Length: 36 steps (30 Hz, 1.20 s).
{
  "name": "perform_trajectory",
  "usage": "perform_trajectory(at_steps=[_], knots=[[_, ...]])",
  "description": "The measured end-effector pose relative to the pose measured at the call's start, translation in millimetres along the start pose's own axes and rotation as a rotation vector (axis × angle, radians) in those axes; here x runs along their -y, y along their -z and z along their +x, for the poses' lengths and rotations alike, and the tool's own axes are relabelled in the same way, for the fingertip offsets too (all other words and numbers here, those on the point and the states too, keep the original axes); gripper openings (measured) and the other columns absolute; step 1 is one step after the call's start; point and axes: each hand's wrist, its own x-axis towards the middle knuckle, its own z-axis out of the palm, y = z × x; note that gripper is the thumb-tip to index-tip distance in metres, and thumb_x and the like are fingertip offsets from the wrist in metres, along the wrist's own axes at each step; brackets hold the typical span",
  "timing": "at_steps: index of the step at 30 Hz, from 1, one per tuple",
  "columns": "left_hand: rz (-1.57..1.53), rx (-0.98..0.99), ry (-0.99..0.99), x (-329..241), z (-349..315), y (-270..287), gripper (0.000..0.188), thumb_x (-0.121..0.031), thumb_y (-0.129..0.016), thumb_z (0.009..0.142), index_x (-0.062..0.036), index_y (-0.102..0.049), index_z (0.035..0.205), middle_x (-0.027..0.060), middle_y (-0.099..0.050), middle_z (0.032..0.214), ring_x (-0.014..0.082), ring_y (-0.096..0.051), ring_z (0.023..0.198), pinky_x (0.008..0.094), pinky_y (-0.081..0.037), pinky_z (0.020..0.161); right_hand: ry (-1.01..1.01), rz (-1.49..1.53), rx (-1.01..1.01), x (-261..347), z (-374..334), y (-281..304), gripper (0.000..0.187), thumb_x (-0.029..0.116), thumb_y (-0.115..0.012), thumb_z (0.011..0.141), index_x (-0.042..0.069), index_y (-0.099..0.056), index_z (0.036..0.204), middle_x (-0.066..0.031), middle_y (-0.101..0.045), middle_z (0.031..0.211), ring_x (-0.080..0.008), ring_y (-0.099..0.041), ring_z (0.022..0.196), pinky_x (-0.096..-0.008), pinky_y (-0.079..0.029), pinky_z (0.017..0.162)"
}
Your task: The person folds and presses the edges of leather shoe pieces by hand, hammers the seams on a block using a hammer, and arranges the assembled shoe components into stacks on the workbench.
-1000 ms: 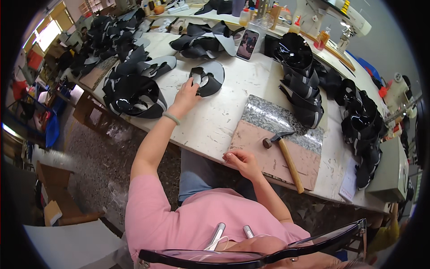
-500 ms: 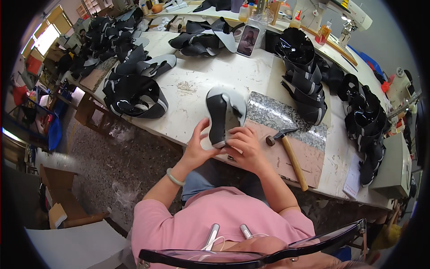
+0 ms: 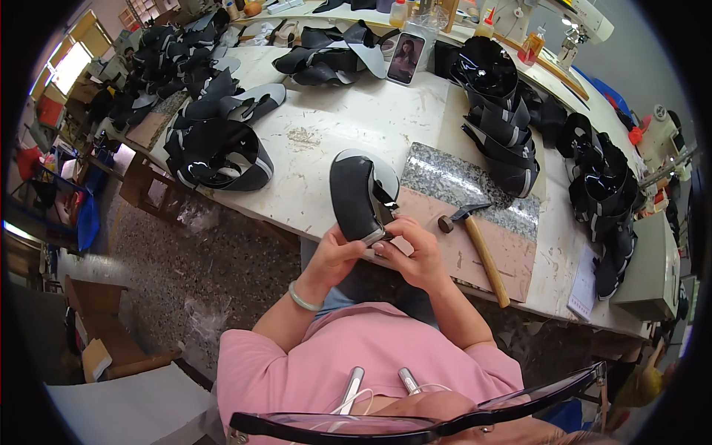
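A single wide fisheye view from a camera worn on the person's head, looking steeply down and forward. The person's own chest and glasses (image 3: 415, 426) fill the lower edge, very close. Both forearms rise from there to the left hand (image 3: 334, 256) and right hand (image 3: 415, 252) near the centre. Beyond them the tabletop (image 3: 334, 126) curves away towards the top, its straight edges bending near the dark round rim.
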Motion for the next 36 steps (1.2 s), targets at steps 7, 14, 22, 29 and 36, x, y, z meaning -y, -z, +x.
perform_trajectory(at_steps=[7,14,22,29,36], knots=[[0.422,-0.214,-0.117,-23,8,-15,0.03,0.008,-0.065,0.077,-0.0008,-0.06,0.105,0.0069,-0.067,0.097,0.0137,-0.064,0.089,0.0269,-0.05,0.082,-0.293,0.417,0.092,-8,-3,10,0.026,0.012,-0.065,0.086,0.0,-0.064,0.109,-0.0071,-0.063,0.096,-0.014,-0.059,0.087,-0.0287,-0.047,0.08],[0.553,-0.262,-0.146,-13,16,-5,0.025,0.005,-0.067,0.08,-0.0003,-0.061,0.104,0.0052,-0.067,0.097,0.011,-0.063,0.086,0.0244,-0.052,0.077,-0.712,0.903,0.044,-26,2,8,0.027,0.016,-0.063,0.09,-0.004,-0.065,0.107,-0.0045,-0.065,0.086,-0.01,-0.059,0.078,-0.0231,-0.048,0.072],[0.607,-0.258,-0.114,-18,18,-10,0.026,0.004,-0.067,0.079,0.0005,-0.062,0.104,0.0044,-0.067,0.095,0.0108,-0.063,0.085,0.0241,-0.052,0.077,-0.849,0.918,0.041,-28,8,10,0.021,0.011,-0.069,0.084,-0.004,-0.067,0.098,-0.0076,-0.067,0.086,-0.0119,-0.063,0.073,-0.025,-0.053,0.067],[0.623,-0.241,-0.11,-16,18,-13,0.028,0.004,-0.066,0.079,0.0007,-0.06,0.107,0.0048,-0.066,0.097,0.0108,-0.062,0.087,0.0244,-0.051,0.078,-0.751,0.788,-0.004,-24,9,8,0.02,0.008,-0.073,0.079,-0.005,-0.068,0.093,-0.0076,-0.066,0.079,-0.0125,-0.061,0.068,-0.0241,-0.049,0.061],[0.35,-0.269,0.043,-15,19,-16,0.023,-0.003,-0.063,0.084,0.0013,-0.057,0.106,0.0062,-0.065,0.095,0.0133,-0.063,0.087,0.0266,-0.053,0.076,-0.648,0.746,-0.051,-18,9,4,0.013,0.007,-0.072,0.079,-0.004,-0.068,0.085,-0.0063,-0.065,0.075,-0.0102,-0.059,0.065,-0.0219,-0.046,0.06]])
